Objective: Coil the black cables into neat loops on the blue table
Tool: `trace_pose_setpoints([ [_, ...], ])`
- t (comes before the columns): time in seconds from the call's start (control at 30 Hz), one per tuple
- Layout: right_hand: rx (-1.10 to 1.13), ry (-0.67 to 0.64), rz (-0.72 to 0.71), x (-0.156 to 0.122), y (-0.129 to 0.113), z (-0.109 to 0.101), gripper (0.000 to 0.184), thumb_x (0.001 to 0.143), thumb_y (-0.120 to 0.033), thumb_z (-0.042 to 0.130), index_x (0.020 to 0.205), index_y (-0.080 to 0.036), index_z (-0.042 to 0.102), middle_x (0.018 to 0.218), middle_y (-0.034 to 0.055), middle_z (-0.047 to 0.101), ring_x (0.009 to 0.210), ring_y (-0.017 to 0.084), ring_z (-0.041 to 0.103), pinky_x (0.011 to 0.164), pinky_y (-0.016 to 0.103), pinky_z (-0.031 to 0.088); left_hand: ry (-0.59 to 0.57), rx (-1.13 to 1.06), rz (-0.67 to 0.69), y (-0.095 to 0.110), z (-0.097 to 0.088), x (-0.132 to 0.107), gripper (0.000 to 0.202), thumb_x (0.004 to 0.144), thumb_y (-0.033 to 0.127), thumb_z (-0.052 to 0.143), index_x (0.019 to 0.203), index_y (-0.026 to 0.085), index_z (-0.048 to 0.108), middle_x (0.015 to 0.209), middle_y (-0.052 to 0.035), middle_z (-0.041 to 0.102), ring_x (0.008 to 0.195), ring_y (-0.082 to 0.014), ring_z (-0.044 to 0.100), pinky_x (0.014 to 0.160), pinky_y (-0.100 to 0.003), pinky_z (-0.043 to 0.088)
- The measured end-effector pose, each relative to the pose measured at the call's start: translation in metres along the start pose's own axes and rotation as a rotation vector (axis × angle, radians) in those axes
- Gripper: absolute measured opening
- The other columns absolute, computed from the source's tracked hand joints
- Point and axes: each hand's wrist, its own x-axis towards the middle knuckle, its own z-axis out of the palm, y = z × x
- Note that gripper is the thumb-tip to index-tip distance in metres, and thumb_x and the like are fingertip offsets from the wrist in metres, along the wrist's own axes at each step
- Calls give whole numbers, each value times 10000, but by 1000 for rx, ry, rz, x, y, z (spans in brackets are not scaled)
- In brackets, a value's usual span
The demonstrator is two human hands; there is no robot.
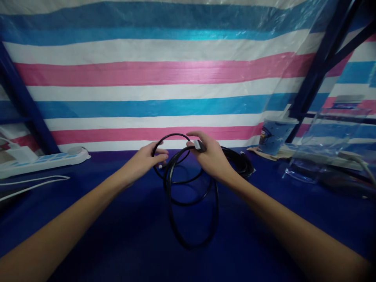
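A person's two bare hands work a length of black cable (pixel 168 184) at the center of the frame, above a dark blue worktop (pixel 132 235). The right hand (pixel 210 154) has its grip closed on the cable beside a pale-tipped plug (pixel 197 145), forefinger arched over it. The left hand (pixel 149 159), just left of center, curls its grip around a thinner-looking strand, thumb and fingertips nearly together; a small pale tip shows beneath them, too blurred to identify.

The handling appears partway along: several loops are formed between the hands, yet they are uneven, the largest drooping toward the lower center of the frame. No tie shows around them, and the strands remain spread apart rather than gathered. Behind the right hand sits a compact black coil (pixel 241 162); whether it belongs to the same cable cannot be told.

A white power strip (pixel 58 161) with a plugged-in charger (pixel 25 155) occupies the left edge, a white cord (pixel 44 181) just below. At right stand a lidded cup with a straw (pixel 273 135) and a clear plastic container (pixel 326 137). A sheet striped in blue, white and pink (pixel 164 90) fills the background.
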Motion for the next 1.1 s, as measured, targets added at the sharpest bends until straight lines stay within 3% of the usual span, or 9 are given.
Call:
trace_pose_setpoints([
  [0.13, -261, -78, -31, -3, -7, -2, 519, 702, -37, 531, 1205, -158, 573, 742, 45, 654, 630, 162, 544, 596, 274, 362, -330, -87, -16, 19, 11, -18, 369, 855, 474, 428, 811, 166, 627, 532, -13, 539, 363, -97, 431, 393, -226, 318],
  [0.2, -384, -108, -32, -4, -11, -4, 248, 774, -114, 532, 972, -138, 681, 705, 66, 646, 618, 167, 543, 590, 283, 341, -390, 22, 40, 29, 17, -27, 302, 813, 454, 516, 754, 170, 599, 517, 25, 479, 387, -81, 392, 388, -207, 276],
  [0.27, -512, -95, -50, -3, -13, -5, 284, 875, -243, 470, 734, -124, 686, 686, 100, 619, 601, 169, 521, 580, 297, 318, -379, 158, 94, 35, 20, -32, 180, 725, 329, 643, 812, 178, 596, 566, 48, 467, 462, -79, 400, 420, -192, 276],
  [0.37, -504, -97, -98, 0, -15, -8, 299, 869, -220, 469, 657, -119, 653, 722, 108, 606, 611, 157, 505, 571, 289, 312, -254, 288, 165, 34, 21, -31, 68, 750, 224, 590, 798, 177, 589, 597, 43, 490, 527, -91, 433, 464, -197, 304],
  [0.5, -72, -104, -117, 0, -18, -11, 126, 727, -59, 513, 693, -135, 607, 595, 1, 578, 561, 110, 506, 523, 227, 328, 113, 380, 384, 28, 19, -31, 155, 843, 303, 533, 887, 192, 632, 598, 34, 566, 522, -103, 494, 482, -215, 343],
  [0.7, 50, 190, -387, -10, -28, -11, 84, 824, -182, 539, 814, -147, 615, 675, -23, 618, 580, 78, 526, 534, 191, 373, 476, 649, 876, 21, 4, -31, 109, 777, 256, 639, 871, 206, 659, 656, 33, 636, 542, -100, 535, 555, -228, 392],
  [0.8, 46, 207, -357, -7, -27, -11, 84, 780, -114, 539, 809, -147, 610, 683, -19, 615, 611, 88, 546, 553, 197, 390, 435, 550, 762, 14, -2, -22, 142, 766, 257, 636, 894, 196, 645, 701, 11, 650, 613, -128, 577, 590, -242, 420],
  [0.97, 196, -406, 200, 1, -16, -14, 145, 830, -269, 510, 767, -157, 577, 457, -51, 460, 360, 103, 463, 378, 220, 361, 14, 171, 266, -8, -3, -3, 157, 787, 312, 597, 866, 177, 618, 632, -5, 591, 540, -136, 550, 553, -260, 430],
  [1.1, 413, -635, 342, 2, -5, -22, 118, 846, -259, 510, 893, -164, 563, 551, -13, 560, 463, 122, 543, 481, 245, 453, -121, -14, 159, -19, -6, 4, 160, 717, 257, 669, 852, 180, 633, 563, -11, 578, 537, -153, 564, 569, -266, 430],
])
